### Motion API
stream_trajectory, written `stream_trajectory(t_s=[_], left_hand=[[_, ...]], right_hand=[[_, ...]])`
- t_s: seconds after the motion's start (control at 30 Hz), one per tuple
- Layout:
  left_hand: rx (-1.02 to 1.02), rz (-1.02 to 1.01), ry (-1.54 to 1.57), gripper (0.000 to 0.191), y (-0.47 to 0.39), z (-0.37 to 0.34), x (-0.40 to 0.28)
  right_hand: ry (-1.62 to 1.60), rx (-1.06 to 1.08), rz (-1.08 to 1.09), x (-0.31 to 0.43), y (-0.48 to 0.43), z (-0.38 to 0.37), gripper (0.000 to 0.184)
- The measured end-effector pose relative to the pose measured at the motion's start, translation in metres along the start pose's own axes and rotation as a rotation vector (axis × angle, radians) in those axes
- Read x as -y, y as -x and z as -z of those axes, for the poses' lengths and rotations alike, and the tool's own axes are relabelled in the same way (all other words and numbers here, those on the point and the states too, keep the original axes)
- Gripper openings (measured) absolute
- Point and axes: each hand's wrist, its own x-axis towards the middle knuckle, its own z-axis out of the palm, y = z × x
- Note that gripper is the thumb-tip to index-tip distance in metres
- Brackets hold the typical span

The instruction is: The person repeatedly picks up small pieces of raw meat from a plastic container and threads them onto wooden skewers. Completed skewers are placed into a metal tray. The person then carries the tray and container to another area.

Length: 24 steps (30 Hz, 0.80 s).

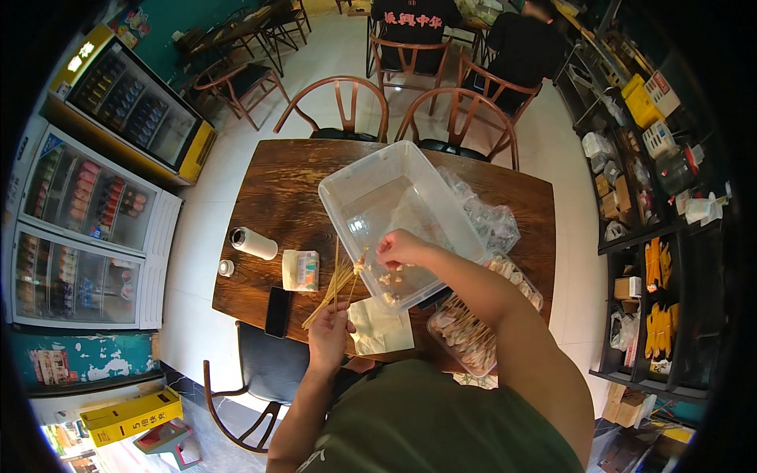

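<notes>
My left hand (329,334) grips bamboo skewers (336,275) at the near edge of the wooden table. Small pale food pieces (359,266) are threaded near the top of one of them. Over the near end of a clear plastic bin (384,159), my right hand (397,248) has its fingers bent together; whether they pinch something is hidden. Several pale food pieces (388,278) lie in the bin beneath that hand. A bundle of bare skewers (331,290) rests on the table beyond my left hand. Paper sheets (383,331) lie between my left hand and the bin.
Trays of loaded skewers (464,334) sit under my right forearm, with a crumpled plastic bag (494,219) beyond. To the left are a white bottle (254,243), its cap (226,268), a tissue pack (307,271) and a phone (277,312). Two people sit at a farther table.
</notes>
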Motion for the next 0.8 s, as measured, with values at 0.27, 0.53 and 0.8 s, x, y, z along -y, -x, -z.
stream_trajectory(t_s=[0.27, 0.53, 0.8], left_hand=[[0.095, -0.122, -0.164, 0.021, -0.003, -0.015, -0.010], [0.106, -0.088, -0.266, 0.020, 0.000, -0.019, -0.019], [0.103, -0.143, -0.199, 0.019, -0.001, -0.019, -0.018]], right_hand=[[-1.032, -0.043, 0.270, 0.028, 0.067, -0.018, 0.017], [-1.144, -0.105, 0.396, 0.030, 0.073, -0.030, 0.015], [-0.960, -0.217, 0.425, 0.031, 0.075, -0.043, 0.016]])
